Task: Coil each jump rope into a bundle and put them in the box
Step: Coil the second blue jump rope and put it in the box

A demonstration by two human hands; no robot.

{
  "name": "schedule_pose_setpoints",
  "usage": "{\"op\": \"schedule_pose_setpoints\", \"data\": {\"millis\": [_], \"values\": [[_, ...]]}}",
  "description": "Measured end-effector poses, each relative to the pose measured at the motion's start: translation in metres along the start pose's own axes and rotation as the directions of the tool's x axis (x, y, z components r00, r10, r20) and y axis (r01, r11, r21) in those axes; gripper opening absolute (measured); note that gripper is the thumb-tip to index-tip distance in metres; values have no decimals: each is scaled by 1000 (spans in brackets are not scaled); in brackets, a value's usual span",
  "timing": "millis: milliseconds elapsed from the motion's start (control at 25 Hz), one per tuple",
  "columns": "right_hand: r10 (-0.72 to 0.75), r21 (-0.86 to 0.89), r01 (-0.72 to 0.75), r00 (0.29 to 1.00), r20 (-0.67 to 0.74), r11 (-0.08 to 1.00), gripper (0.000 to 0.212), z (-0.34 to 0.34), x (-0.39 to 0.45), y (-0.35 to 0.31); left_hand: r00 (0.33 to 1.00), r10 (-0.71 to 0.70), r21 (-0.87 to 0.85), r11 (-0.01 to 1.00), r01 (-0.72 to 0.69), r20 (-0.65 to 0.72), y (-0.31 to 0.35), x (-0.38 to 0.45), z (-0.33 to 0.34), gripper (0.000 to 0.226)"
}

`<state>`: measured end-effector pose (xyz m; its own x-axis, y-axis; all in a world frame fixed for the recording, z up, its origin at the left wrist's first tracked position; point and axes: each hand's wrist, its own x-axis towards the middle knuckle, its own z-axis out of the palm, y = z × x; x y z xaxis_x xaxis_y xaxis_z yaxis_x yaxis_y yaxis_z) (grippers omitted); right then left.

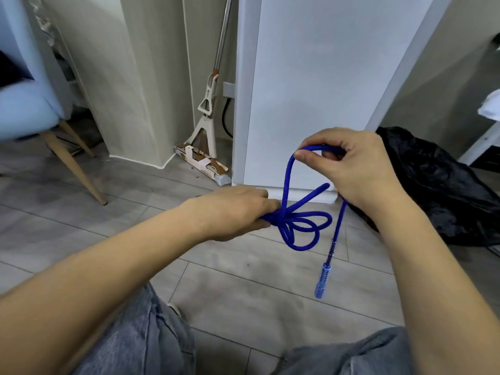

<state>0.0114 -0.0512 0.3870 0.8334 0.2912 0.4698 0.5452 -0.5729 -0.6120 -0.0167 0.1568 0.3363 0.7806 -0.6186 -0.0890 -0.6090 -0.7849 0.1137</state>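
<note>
Left hand (238, 212) pinches the coiled jump rope (303, 228); right hand (351, 166) pinches a loop; keep tension, wrapping snugly.

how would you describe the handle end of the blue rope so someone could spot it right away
Start at the right hand, which pinches a blue rope in front of the white cabinet. A strand drops below that hand to the handle end, a translucent blue piece with a coiled spring, the only part hanging free.

The floor (238, 269) under the hands is open; a white panel (311, 90) and a black bag (438, 190) block behind.
</note>
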Motion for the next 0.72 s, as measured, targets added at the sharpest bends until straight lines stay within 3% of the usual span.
{"op": "schedule_pose_setpoints", "data": {"millis": [80, 160, 200, 320, 440, 560, 640, 720], "values": [[147, 232, -149, 989, 26, 961, 4, -3, 4, 19, 984, 118, -204, 968, -143, -130, 14, -9, -8, 17], [305, 421, -351, 936, 175, 837, 7, -6, 2, 46, 953, 127, -436, 867, -242, -275, 23, -15, -18, 14], [325, 432, -417, 906, 273, 800, 12, -6, -1, 58, 940, 93, -503, 825, -257, -327, 24, -16, -21, 15], [285, 376, -479, 837, 466, 793, 18, 10, -9, 67, 908, -78, -568, 801, -188, -411, 20, -13, -24, 16], [345, 367, -592, 760, 551, 718, 22, 35, -11, 48, 848, -310, -563, 826, 17, -430, -6, -8, -19, 16], [309, 304, -546, 760, 571, 780, 23, 52, -17, 31, 772, -497, -487, 826, 282, -397, -35, -3, -10, 23], [246, 209, -423, 790, 561, 882, 22, 54, -19, 22, 713, -590, -478, 784, 395, -378, -43, -1, -8, 25], [173, 84, -247, 848, 501, 965, 21, 50, -17, 14, 684, -612, -364, 789, 494, -398, -47, -1, -10, 24]]}}
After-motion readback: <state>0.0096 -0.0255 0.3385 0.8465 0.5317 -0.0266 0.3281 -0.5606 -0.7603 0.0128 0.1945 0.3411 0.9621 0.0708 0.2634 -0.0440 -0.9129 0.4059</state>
